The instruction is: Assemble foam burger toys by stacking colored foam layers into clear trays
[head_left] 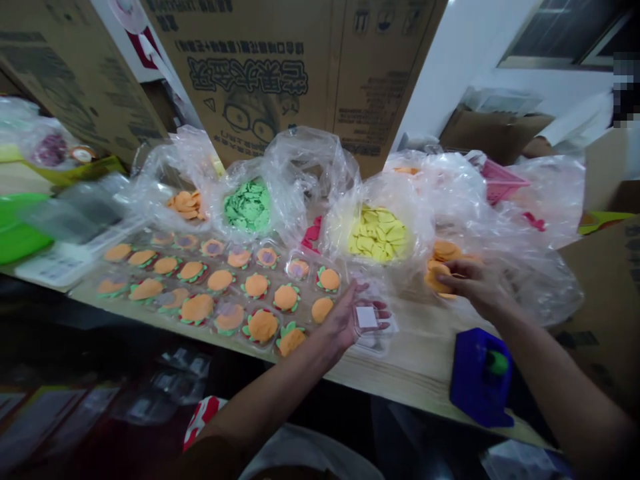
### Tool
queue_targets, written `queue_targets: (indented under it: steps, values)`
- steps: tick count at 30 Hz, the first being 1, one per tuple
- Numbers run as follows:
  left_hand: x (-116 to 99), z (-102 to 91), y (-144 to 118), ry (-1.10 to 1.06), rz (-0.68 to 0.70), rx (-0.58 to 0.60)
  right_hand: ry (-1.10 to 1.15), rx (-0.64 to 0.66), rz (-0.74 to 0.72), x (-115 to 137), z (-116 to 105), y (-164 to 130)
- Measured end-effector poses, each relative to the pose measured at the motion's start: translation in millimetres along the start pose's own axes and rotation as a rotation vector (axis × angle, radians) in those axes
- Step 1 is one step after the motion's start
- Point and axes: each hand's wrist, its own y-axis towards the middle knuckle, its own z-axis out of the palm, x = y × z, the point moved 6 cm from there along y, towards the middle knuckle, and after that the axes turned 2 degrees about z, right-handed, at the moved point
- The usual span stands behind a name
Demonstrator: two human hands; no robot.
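My left hand point(345, 321) is at the front of the table, around a small clear plastic box point(367, 319) with a white square label. Its fingers show through the plastic. At the right, my right hand point(467, 280) pinches an orange disc point(437, 276) beside more orange discs point(446, 251) lying at the mouth of a plastic bag. To the left, rows of clear trays hold burger-like stacks point(257, 285) with orange tops and green frilled edges, some with a round lilac patch on them.
Behind the rows stand open bags of green pieces point(247, 205), yellow pieces point(379, 233) and orange pieces point(187, 204). A blue tape dispenser point(473, 377) sits at the front right edge. A large cardboard box point(300, 80) rises behind; a green basin point(20, 227) is far left.
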Motion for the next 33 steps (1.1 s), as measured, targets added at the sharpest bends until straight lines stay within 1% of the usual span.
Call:
queue_targets:
  steps: [2,4,6,7,8,9,10,13,14,16,17,18,19,21,22,24,25,27,29,31,33]
  values:
    - [2.7,-0.7,3.4,-0.021,-0.008,0.004,0.184,0.271,0.059,28.7,34.9,-21.6]
    - [4.2,-2.9,6.2,-0.041,0.000,-0.014,0.258,0.525,0.070,57.7,71.1,-46.4]
    - [5.2,-6.1,7.6,-0.081,0.003,-0.046,0.223,0.718,0.040,78.8,101.4,-67.5]
    - [5.2,-7.3,7.6,-0.112,0.005,-0.055,0.167,0.780,-0.004,86.4,112.9,-75.3]
    - [4.7,-8.0,7.1,-0.147,0.009,-0.054,0.081,0.809,-0.074,92.3,121.5,-81.0]
    - [3.6,-8.2,6.0,-0.182,0.020,-0.044,-0.027,0.801,-0.165,97.2,127.4,-84.8]
    - [1.7,-8.4,4.5,-0.210,0.037,-0.030,-0.147,0.753,-0.270,101.6,130.8,-87.1]
    - [-1.4,-8.4,-1.6,-0.228,0.036,0.021,-0.565,0.506,-0.546,110.8,135.4,-94.0]
    - [-1.7,-9.0,-3.6,-0.222,0.022,0.028,-0.694,0.440,-0.605,112.1,137.8,-97.2]
    - [-3.8,-12.2,-6.8,-0.206,0.017,0.014,-0.883,0.366,-0.686,112.8,144.2,-103.0]
    - [-6.8,-14.6,-8.2,-0.199,0.042,-0.006,-0.918,0.347,-0.707,113.0,146.9,-103.8]
    - [-10.9,-16.9,-9.6,-0.194,0.080,-0.024,-0.903,0.336,-0.716,113.3,148.5,-102.1]
    - [-15.4,-18.6,-11.1,-0.186,0.117,-0.033,-0.847,0.331,-0.706,113.3,148.9,-97.1]
    - [-22.7,-20.7,-14.7,-0.161,0.156,-0.038,-0.669,0.366,-0.641,109.6,148.6,-75.5]
    - [-25.0,-22.1,-16.8,-0.146,0.155,-0.048,-0.585,0.399,-0.594,105.4,148.8,-59.2]
    - [-26.6,-24.9,-21.2,-0.127,0.119,-0.061,-0.526,0.423,-0.483,91.5,149.6,-17.5]
    - [-27.1,-25.1,-23.2,-0.132,0.104,-0.042,-0.566,0.370,-0.422,82.4,148.0,6.5]
    - [-29.4,-22.3,-26.6,-0.161,0.104,0.065,-0.712,0.200,-0.295,62.1,141.7,51.6]
    - [-33.5,-19.7,-28.6,-0.189,0.138,0.170,-0.807,0.100,-0.200,42.3,137.3,83.0]
    - [-37.1,-21.1,-28.0,-0.188,0.168,0.182,-0.858,0.076,-0.139,24.8,133.7,100.0]
    - [-38.7,-23.0,-25.6,-0.161,0.166,0.148,-0.878,0.082,-0.108,12.4,128.0,106.4]
